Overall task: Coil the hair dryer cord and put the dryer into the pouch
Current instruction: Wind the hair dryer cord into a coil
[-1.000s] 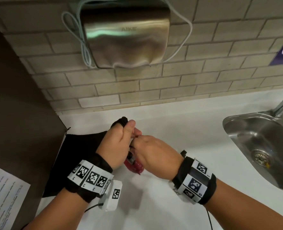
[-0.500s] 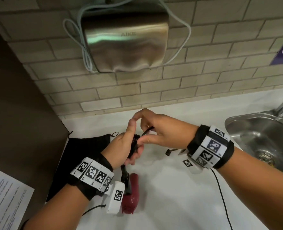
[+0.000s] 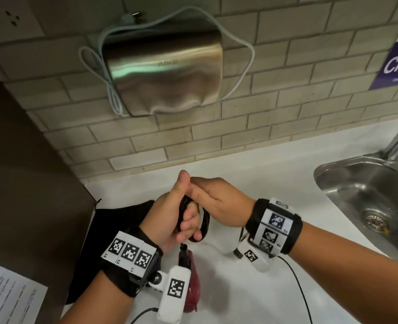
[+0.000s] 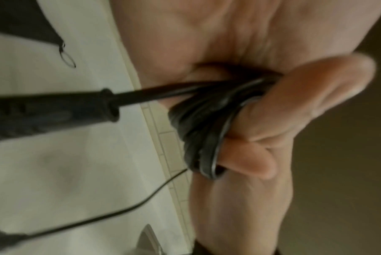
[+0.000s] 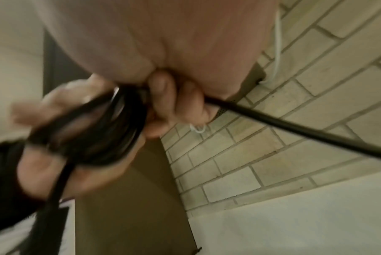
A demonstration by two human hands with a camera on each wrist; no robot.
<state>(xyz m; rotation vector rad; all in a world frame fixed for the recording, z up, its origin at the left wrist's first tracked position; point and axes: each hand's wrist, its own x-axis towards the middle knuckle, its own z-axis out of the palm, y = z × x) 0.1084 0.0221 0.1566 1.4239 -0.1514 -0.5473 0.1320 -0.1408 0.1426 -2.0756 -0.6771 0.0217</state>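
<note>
My left hand (image 3: 181, 213) is raised above the counter with several loops of the black dryer cord (image 3: 203, 226) wound round its curled fingers; the coil (image 4: 207, 131) shows close up in the left wrist view. The dark red hair dryer (image 3: 193, 291) hangs below that hand, partly hidden by the wrist camera. My right hand (image 3: 216, 202) pinches the cord (image 5: 294, 127) right beside the coil, its free run trailing off to the right. The black pouch (image 3: 114, 232) lies flat on the counter behind my left wrist.
A steel sink (image 3: 366, 199) with a tap sits at the right of the white counter (image 3: 263, 178). A metal hand dryer (image 3: 163, 73) hangs on the brick wall. A brown panel (image 3: 29, 183) bounds the left, and a printed sheet (image 3: 6, 298) lies at the lower left.
My right hand swung from below the left hand up over its fingertips, laying another turn of cord on the coil. The dryer dropped lower, now hanging under my left wrist.
</note>
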